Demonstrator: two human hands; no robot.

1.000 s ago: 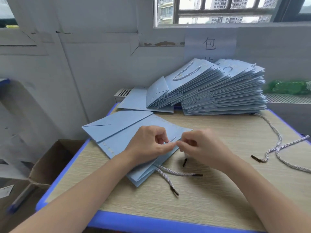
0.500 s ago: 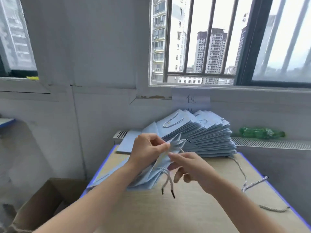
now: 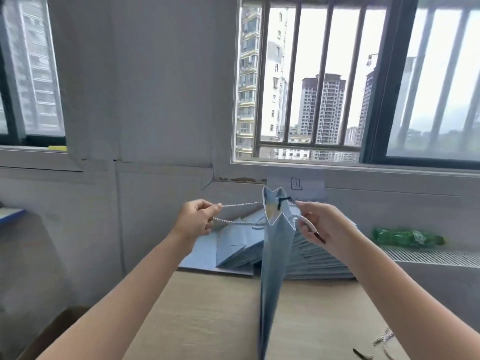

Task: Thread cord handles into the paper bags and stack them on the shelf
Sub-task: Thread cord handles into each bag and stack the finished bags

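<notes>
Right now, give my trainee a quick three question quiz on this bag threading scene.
1. True or false: the blue paper bag lies flat on the table.
2. Which hand pulls the cord loop out to the side: A left hand, B right hand?
3. Fill in: behind the held bag sits a ____ of blue bags.

Key: 1 false, it is held upright. 2 A. 3 stack.

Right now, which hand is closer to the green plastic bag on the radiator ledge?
Right. The right hand pinches cord beside the raised bag, just left of the green plastic bag. The left hand holds cord on the bag's far side.
</notes>
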